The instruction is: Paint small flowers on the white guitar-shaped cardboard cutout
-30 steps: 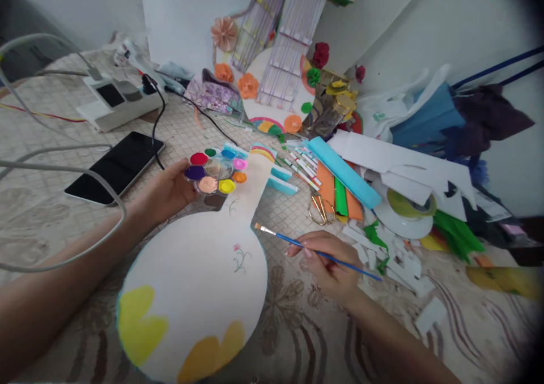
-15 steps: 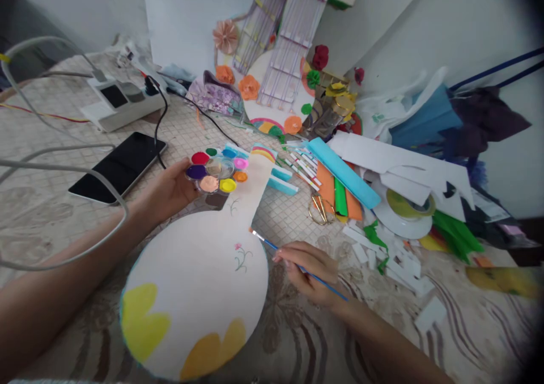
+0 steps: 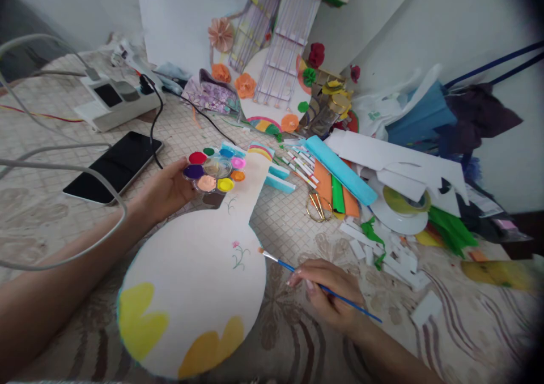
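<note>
My left hand (image 3: 174, 187) grips the near left side of a clear paint palette (image 3: 216, 169) whose round wells hold several colours. Pinched in my right hand (image 3: 329, 290) is a blue-handled paintbrush (image 3: 287, 265). Its orange-brown tip is at the right edge of a white cutout (image 3: 191, 254), and I cannot tell whether they touch. That cutout is shaped like a guitar, with a round body and a neck running under the palette. Yellow and orange petal shapes are painted low on the body, and a small pink flower with green stems (image 3: 239, 255) sits near the neck.
A phone (image 3: 114, 166) and a power strip (image 3: 117, 101) with looping cables lie left. Behind stands a decorated guitar-shaped craft (image 3: 272, 89) with paper flowers. Gold scissors (image 3: 318, 205), coloured paper rolls (image 3: 340, 169), tape (image 3: 406, 197) and paper scraps (image 3: 395, 259) crowd the right.
My right hand has moved right and toward me with the paintbrush, so the tip has gone from the base of the neck to the body's right edge. The left hand keeps its hold.
</note>
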The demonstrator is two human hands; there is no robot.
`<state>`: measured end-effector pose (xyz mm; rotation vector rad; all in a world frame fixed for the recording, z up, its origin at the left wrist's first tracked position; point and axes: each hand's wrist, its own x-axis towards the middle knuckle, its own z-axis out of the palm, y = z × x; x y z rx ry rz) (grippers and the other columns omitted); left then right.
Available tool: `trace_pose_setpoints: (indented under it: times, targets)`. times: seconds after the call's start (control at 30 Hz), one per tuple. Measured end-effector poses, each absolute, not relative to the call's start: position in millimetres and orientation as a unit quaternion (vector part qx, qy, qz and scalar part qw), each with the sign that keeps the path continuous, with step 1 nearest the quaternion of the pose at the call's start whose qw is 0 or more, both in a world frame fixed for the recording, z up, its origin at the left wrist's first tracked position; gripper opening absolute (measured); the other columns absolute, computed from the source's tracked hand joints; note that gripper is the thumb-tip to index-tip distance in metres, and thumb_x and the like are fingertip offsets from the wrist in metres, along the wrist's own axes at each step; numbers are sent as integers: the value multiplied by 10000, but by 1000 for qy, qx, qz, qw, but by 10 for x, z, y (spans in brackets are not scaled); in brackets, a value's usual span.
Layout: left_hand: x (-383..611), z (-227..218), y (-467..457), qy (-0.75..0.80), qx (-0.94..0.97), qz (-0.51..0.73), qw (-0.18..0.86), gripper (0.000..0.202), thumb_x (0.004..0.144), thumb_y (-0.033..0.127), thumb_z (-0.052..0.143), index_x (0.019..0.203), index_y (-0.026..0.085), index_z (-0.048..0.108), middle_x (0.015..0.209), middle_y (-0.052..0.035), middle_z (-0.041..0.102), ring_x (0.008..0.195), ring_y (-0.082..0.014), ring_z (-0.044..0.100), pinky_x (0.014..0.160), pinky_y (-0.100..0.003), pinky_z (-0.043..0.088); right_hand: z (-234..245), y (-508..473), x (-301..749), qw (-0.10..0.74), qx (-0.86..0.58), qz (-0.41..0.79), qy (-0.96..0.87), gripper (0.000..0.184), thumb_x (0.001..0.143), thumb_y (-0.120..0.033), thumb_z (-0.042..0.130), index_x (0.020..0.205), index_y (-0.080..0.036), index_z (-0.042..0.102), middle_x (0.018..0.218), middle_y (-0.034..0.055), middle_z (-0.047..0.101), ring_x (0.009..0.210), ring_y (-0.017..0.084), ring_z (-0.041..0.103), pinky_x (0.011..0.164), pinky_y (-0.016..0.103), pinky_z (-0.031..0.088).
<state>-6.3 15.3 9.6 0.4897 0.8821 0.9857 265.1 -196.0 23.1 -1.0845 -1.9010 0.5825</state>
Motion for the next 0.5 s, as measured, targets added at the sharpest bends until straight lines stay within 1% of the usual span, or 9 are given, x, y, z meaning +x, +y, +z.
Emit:
trace_pose_setpoints:
  times: [0.17,0.27,0.5]
  targets:
    - [-62,130,153,410,215,460,757,290,967,190,387,986,121,668,830,-51,763,760,-162,713,674,-263,581,219,-1759,2571,402,-435,195,-782,360,885,-39,495,1187,-199,607,907,75,735,836,157,713,731,281,612]
    - [-61,139,158,415,201,467,755,294,972,198,382,1057,113,650,831,-51,758,754,-159,707,682,-263,569,177,-1645,2518,396,-427,182,-792,337,901,-60,499,1191,-197,603,922,77,728,835,149,708,730,269,609]
    - [-72,136,153,415,200,472,752,290,986,204,375,970,118,652,801,-45,746,718,-156,699,677,-277,566,133,-1714,2572,348,-418,148,-826,357,891,-59,497,1218,-176,581,945,103,715,837,163,693,719,283,607]
